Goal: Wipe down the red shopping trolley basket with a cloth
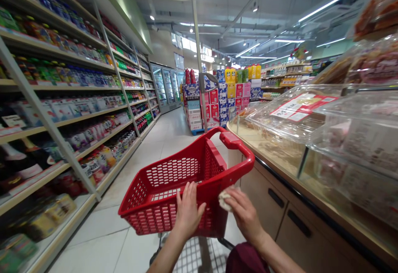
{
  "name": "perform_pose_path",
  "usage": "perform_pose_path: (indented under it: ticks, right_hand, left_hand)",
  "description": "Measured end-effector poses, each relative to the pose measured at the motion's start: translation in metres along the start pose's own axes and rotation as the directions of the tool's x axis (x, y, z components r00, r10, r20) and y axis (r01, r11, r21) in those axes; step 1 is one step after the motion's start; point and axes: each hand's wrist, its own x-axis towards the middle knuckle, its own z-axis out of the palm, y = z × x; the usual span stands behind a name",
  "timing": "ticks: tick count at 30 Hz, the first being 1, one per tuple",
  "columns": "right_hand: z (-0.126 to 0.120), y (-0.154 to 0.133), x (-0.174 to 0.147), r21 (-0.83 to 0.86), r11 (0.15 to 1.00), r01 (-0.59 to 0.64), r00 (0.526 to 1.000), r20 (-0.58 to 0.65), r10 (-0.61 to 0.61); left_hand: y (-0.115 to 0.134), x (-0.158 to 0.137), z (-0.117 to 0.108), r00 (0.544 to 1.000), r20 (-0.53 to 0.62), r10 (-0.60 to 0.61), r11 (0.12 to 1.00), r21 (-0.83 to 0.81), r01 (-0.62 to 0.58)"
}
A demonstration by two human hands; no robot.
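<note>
Shelves [77,74] line nine o'clock, floor [168,132] opens toward eleven, surface [264,157] edge crowds four; left grip [189,211] spreads wide at red cart [215,201] rim, right grip [241,206] clutches white cloth [224,201].

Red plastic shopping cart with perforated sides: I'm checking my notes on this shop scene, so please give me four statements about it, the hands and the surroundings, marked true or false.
1. The right hand holds a crumpled off-white cloth. True.
2. The left hand holds a cloth too. False: the left hand holds none and lies open at the side of the red plastic shopping cart.
3. The cart's handle is blue. False: the handle is red.
4. Clear plastic food packages lie right of the cart. True.
</note>
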Motion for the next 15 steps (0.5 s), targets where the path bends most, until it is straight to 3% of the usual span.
perform_pose_path:
  ticks: [2,4,8,10,15]
  right_hand:
    - [-0.003,0.006,0.017,0.004,0.999,-0.032,0.994,-0.107,0.032]
    - [0.000,0.010,0.019,-0.001,1.000,-0.021,0.991,-0.135,0.021]
    - [0.013,0.008,-0.011,0.018,1.000,0.011,0.999,0.048,-0.011]
    - [0.010,0.005,-0.019,0.025,1.000,0.004,0.997,0.078,-0.006]
    - [-0.015,0.007,0.021,-0.039,0.998,-0.047,0.991,-0.126,0.042]
  left_hand:
    - [-0.001,-0.001,0.003,1.000,-0.027,0.002,0.999,0.041,-0.001]
    - [-0.002,-0.003,0.007,0.999,-0.049,0.001,0.996,0.085,0.003]
    - [-0.001,-0.005,0.008,0.999,-0.044,0.019,0.989,0.148,-0.013]
    - [0.002,-0.006,0.006,0.999,-0.039,0.024,0.986,0.166,-0.018]
    - [0.009,-0.008,0.004,0.998,-0.056,0.023,0.981,0.196,-0.012]
